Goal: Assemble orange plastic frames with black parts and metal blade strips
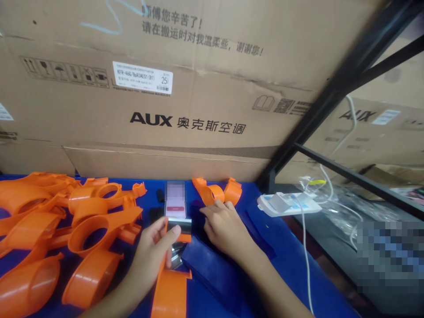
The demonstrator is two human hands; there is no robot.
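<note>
My left hand point(154, 243) is closed on an orange plastic part point(170, 291), its thumb pressing near a black toothed strip point(180, 226) at the upper end. The part's wide curved section hangs down toward the front. My right hand point(222, 223) lies farther back on the blue surface, fingers bent downward. Its fingertips are mostly hidden, so what they hold cannot be made out. Just behind it are orange curved pieces point(233, 191). Dark blue flat pieces point(212, 269) lie between my forearms, and shiny metal pieces point(177, 256) show beneath the held part.
Several orange ring-shaped parts point(88, 232) are heaped at left. A phone point(175, 194) stands behind my left hand, beside small black pieces point(155, 215). At right are a white power strip point(288, 203) with cables and a black metal frame point(318, 119). Large cardboard boxes point(198, 154) stand behind.
</note>
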